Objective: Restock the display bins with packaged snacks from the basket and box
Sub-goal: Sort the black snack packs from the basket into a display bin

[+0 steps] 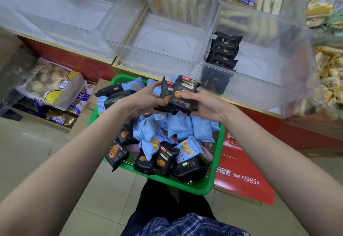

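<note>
I am holding a small stack of black snack packets (178, 96) between both hands above the green basket (207, 185). My left hand (143, 100) is curling round the stack's left side, fingers wrapped over the top edge, and my right hand (202, 105) is closing on its right side with the thumb pressing the front packet's face. I can count at least 2 packets in the stack; there may be more behind, but I cannot tell.

The basket is sitting on the floor just in front of the display shelf, and it is holding a loose mix of black packets and light blue packets (185, 130). The clear bin to the right (259, 85) is already carrying a row of matching black packets (223, 53) standing on edge along its left wall, so I am judging that my stack belongs there. The middle bin (154, 57) looks bare.

To do this well, I am squaring the packets so their edges line up and their printed faces point the same way before lifting. I should keep an even squeeze from both sides, since the slick wrappers will probably slide against each other. Then I should bring the stack over the bin's front wall and set it upright against the existing row, so nothing topples flat. A red carton (239, 167) is lying beside the basket.
</note>
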`<control>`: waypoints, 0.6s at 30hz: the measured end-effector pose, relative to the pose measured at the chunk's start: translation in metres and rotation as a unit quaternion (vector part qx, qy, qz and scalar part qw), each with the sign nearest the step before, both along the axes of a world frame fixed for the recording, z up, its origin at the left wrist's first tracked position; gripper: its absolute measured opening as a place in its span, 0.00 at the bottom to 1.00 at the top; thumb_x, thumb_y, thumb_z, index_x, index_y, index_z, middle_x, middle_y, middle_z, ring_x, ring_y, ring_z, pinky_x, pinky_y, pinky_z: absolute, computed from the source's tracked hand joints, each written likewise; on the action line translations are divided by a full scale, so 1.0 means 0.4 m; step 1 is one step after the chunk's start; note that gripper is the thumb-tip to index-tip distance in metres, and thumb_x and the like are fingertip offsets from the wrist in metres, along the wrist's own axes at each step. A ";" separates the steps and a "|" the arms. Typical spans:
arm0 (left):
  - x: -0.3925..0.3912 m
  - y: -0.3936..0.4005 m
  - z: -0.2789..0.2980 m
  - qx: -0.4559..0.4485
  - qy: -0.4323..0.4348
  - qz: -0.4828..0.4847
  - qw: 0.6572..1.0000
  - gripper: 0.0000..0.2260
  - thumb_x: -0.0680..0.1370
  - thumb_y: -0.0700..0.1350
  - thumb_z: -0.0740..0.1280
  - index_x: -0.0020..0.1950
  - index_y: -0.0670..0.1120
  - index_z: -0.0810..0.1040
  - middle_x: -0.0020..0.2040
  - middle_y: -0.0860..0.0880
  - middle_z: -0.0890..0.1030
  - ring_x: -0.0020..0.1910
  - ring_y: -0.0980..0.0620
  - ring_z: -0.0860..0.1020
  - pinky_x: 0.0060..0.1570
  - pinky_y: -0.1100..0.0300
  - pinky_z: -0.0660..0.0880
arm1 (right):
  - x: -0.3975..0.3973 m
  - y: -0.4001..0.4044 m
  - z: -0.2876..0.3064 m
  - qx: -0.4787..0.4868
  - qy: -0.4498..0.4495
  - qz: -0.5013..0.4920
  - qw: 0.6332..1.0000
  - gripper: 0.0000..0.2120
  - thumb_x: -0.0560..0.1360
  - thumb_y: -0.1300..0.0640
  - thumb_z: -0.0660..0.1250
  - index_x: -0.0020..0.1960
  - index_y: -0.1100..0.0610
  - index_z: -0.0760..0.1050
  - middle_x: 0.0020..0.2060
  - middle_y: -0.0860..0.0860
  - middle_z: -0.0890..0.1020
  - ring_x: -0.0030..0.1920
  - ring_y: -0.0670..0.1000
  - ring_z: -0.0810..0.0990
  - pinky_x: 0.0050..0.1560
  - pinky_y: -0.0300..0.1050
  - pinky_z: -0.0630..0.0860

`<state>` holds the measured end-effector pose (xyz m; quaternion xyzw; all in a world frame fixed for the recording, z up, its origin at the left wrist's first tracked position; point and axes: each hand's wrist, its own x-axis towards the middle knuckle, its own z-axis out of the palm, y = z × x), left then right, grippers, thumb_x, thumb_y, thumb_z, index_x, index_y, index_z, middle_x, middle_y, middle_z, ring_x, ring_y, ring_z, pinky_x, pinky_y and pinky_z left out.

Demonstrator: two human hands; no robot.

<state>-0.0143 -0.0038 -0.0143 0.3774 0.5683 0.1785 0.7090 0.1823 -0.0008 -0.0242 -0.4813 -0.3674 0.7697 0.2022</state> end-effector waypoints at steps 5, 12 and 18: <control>-0.002 -0.032 -0.009 0.031 -0.016 -0.026 0.999 0.29 0.76 0.34 0.66 0.72 0.53 0.60 0.52 0.46 0.79 0.49 0.50 0.81 0.51 0.56 0.79 | -0.039 -0.001 0.002 -0.061 0.055 0.029 0.996 0.11 0.79 0.49 0.59 0.54 0.52 0.76 0.47 0.50 0.83 0.46 0.48 0.80 0.53 0.43 0.75; 0.004 -0.117 -0.091 0.093 0.192 -0.414 0.885 0.39 0.72 0.43 0.72 0.75 0.46 0.50 0.70 0.50 0.69 0.68 0.50 0.69 0.67 0.56 0.65 | 0.024 -0.027 -0.021 -0.081 0.025 0.101 0.991 0.10 0.68 0.59 0.71 0.49 0.59 0.76 0.39 0.52 0.84 0.38 0.48 0.82 0.44 0.40 0.79; 0.070 -0.159 -0.149 0.223 0.358 -0.613 0.668 0.25 0.72 0.48 0.71 0.68 0.52 0.68 0.65 0.50 0.72 0.66 0.48 0.65 0.61 0.54 0.63 | 0.091 -0.055 -0.022 -0.094 0.015 0.185 0.978 0.33 0.49 0.53 0.84 0.50 0.61 0.76 0.44 0.55 0.84 0.44 0.51 0.83 0.48 0.41 0.80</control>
